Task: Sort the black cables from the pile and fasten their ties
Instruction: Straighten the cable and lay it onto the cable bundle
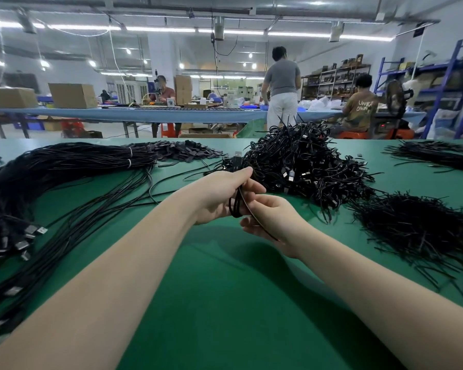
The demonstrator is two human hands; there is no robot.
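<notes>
My left hand [219, 196] grips a coiled black cable [235, 206] above the middle of the green table [225, 303]; its USB plug [237, 157] sticks up past my fingers. My right hand [271, 220] sits just right of the coil and pinches a thin black tie [262, 228] that runs down across its palm. A heap of coiled, tied black cables [305, 164] lies right behind my hands. Long uncoiled black cables [64, 177] with USB plugs spread over the left of the table.
A heap of loose black ties [417, 231] lies at the right. More cables [439, 156] lie at the far right edge. Small black pieces [187, 152] sit at the back. Beyond the table are other benches, shelves and people working.
</notes>
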